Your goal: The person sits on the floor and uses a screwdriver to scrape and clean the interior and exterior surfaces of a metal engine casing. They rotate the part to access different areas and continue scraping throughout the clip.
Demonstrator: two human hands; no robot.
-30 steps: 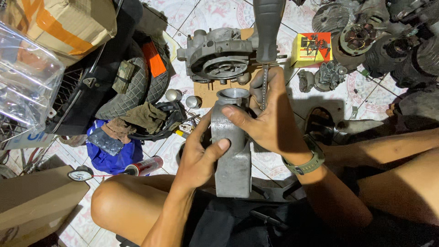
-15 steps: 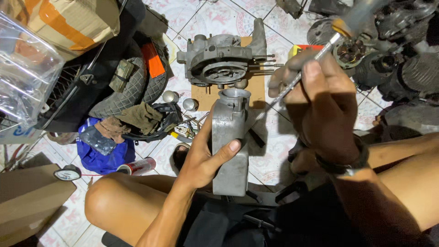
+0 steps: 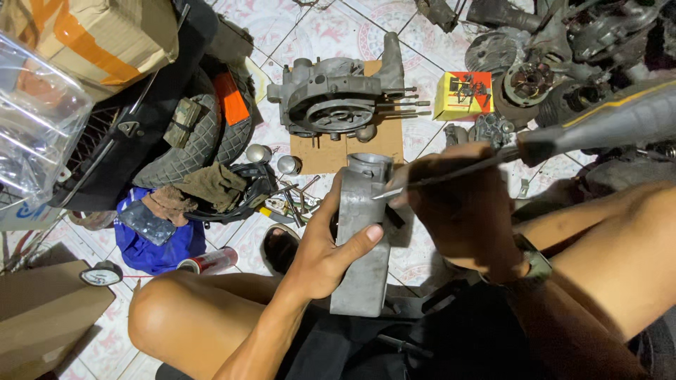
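Observation:
My left hand point(image 3: 327, 246) grips a long grey metal casting point(image 3: 362, 232), holding it upright between my knees, thumb across its front. My right hand point(image 3: 468, 211) holds a screwdriver point(image 3: 563, 134) with a grey handle and yellow stripe. The shaft lies nearly level and its tip point(image 3: 380, 195) rests against the upper right side of the casting, just below its round opening point(image 3: 367, 163).
A grey engine case point(image 3: 338, 98) lies on a cardboard sheet point(image 3: 331, 151) on the tiled floor. A tyre point(image 3: 204, 134), rags, a spray can point(image 3: 208, 262) and a yellow-red box point(image 3: 462, 95) surround it. More engine parts point(image 3: 563, 63) pile at upper right; cardboard boxes point(image 3: 91, 35) at left.
My right hand has lowered and swung the screwdriver from upright to nearly level, bringing its tip to the casting's upper side. My left hand keeps its grip on the casting.

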